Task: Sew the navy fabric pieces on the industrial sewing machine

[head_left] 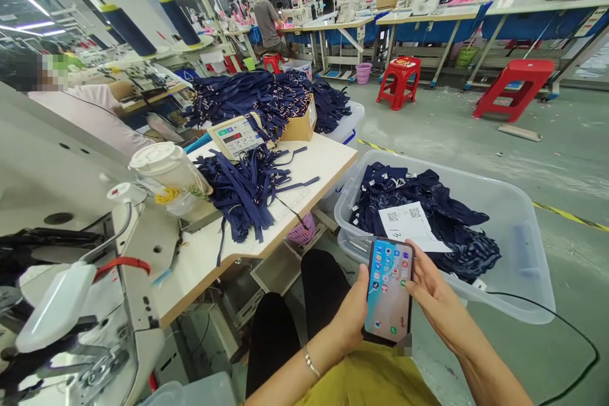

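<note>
A smartphone (387,295) with a lit screen of app icons is held upright above my lap. My left hand (352,311) grips its left edge, the thumb along the side and the other fingers hidden behind it. On the opposite side, my right hand (431,288) is closed around the phone's right edge, its thumb at the screen. Just beyond the phone stands a clear plastic bin (516,216) with dark blue garments (428,193) in it. A white paper sheet (412,225) with printed codes lies on the garments.
To the left is a sewing machine (133,292) on a white table (323,162). Navy straps (247,190) lie there beside a lidded plastic jar (166,171) and a control panel (238,136). A black cable (561,323) hangs at the right. Red stools (399,82) stand farther back.
</note>
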`<action>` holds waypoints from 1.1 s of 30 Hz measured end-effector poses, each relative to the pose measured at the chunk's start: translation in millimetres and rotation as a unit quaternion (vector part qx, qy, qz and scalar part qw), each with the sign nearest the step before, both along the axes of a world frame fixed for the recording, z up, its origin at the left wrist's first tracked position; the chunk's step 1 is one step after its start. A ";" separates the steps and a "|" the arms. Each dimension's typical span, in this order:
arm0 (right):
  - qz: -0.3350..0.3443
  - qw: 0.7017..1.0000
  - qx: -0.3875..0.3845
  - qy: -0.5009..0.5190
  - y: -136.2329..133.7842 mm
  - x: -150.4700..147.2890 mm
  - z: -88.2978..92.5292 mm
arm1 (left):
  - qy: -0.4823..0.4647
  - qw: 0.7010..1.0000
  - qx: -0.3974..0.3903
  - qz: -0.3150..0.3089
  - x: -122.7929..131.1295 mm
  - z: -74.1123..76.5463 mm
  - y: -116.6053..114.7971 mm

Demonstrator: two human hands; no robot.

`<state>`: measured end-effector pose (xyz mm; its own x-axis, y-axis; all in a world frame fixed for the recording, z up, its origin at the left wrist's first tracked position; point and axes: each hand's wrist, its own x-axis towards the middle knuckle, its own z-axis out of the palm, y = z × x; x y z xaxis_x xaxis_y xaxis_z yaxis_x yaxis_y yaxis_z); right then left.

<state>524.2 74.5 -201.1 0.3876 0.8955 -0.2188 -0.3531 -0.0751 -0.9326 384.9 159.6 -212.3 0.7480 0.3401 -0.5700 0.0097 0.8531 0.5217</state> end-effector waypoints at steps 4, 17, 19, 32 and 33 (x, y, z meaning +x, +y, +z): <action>-0.019 1.000 -0.014 -0.017 3.0 -0.4 3.6 | -0.012 1.000 0.026 -0.005 1.2 2.1 -0.5; -0.115 0.987 -0.084 -0.072 28.0 -3.8 -4.9 | 0.051 0.953 0.286 -0.086 0.0 16.9 2.8; -0.121 0.988 -0.068 -0.061 22.8 1.6 -4.0 | 0.049 0.967 0.240 -0.066 3.3 18.4 7.8; -0.184 0.852 0.060 -0.486 -39.5 22.2 3.8 | 0.059 0.994 0.069 -0.052 59.0 51.8 36.0; -0.172 0.837 0.082 -0.513 -42.0 21.1 4.3 | 0.055 0.995 0.067 -0.056 61.4 53.5 35.7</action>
